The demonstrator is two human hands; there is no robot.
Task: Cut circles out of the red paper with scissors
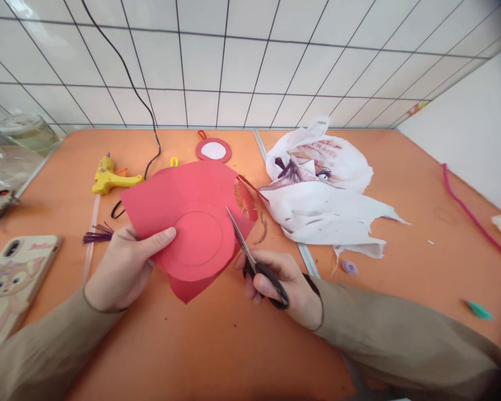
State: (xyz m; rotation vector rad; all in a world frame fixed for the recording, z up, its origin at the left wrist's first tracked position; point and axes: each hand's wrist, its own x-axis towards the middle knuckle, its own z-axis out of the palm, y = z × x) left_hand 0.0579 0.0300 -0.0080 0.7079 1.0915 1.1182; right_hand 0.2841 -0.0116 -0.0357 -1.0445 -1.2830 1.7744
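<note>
My left hand pinches a sheet of red paper, thumb on top, at the left of a circle drawn on it. A smaller ring is drawn inside that circle. Along its lower and right side the circle's edge is cut loose, and the offcut hangs beneath. In my right hand are scissors with black handles, fingers through the loops. Their blades lie at the circle's upper right edge; how far apart they are I cannot tell.
Behind the paper lie a yellow glue gun with a black cord and a red ring with a white centre. A white plastic bag is at the right back. A phone lies left; a magenta strip lies far right.
</note>
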